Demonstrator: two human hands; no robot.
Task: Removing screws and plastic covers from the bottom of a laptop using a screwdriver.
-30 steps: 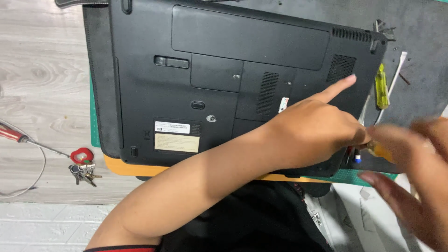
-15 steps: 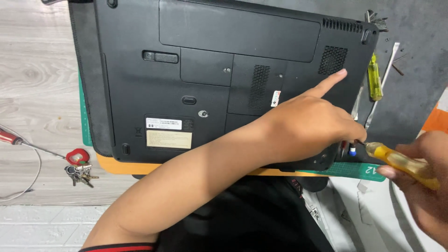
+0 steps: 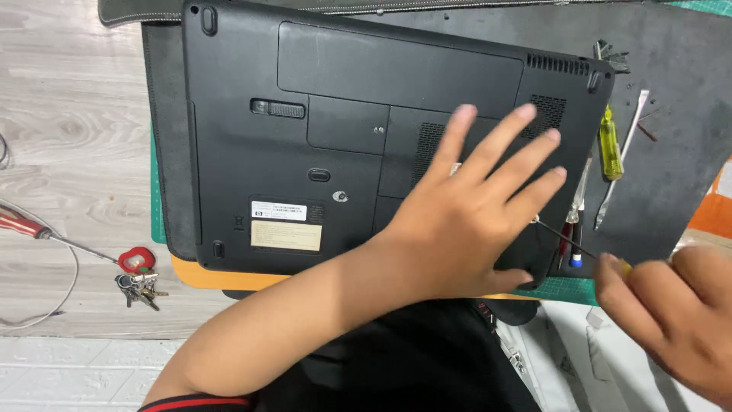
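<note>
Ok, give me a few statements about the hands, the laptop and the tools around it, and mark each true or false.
1. The left hand lies flat, fingers spread, on the upturned black laptop. True.
2. The right hand is empty. False: it holds a screwdriver whose thin shaft points at the laptop's near right corner.
3. A bunch of keys lies left of the laptop. True.
4. The yellow-handled screwdriver rests on top of the laptop. False: it lies on the dark mat beside it.

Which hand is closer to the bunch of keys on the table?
Left. The left hand lies flat on the upturned laptop, right of the keys. The right hand is farther right, holding a screwdriver.
</note>
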